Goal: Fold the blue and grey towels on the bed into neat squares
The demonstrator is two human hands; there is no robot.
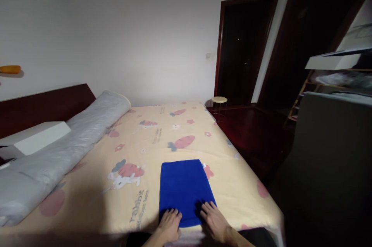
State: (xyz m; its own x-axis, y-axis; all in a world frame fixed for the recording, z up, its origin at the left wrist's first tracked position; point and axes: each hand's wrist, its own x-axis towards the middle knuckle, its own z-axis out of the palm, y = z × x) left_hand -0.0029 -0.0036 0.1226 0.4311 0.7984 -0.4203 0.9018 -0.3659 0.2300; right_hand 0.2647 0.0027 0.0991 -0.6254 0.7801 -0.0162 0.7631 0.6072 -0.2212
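Observation:
A folded blue cloth point(186, 189) lies flat as a rectangle near the bed's front edge, with a small white tag at its upper right corner. On its lower left corner rests my left hand point(171, 223), palm down, fingers stretched over the fabric. My right hand point(214, 220) touches the lower right edge, its fingers somewhat spread and casting a shadow on the blue surface. The thumbs are largely out of sight. Beneath the cloth is a pale yellow sheet point(158, 208) printed with carrots, rabbits and lettering.
A long grey rolled bundle point(72, 146) lies along the bed's left side, with a white box point(43, 138) beside it against the dark headboard point(46, 101). A round stool point(219, 100) stands by the dark door point(244, 49). A dark grey panel point(328, 161) and loaded shelves point(334, 78) flank the right.

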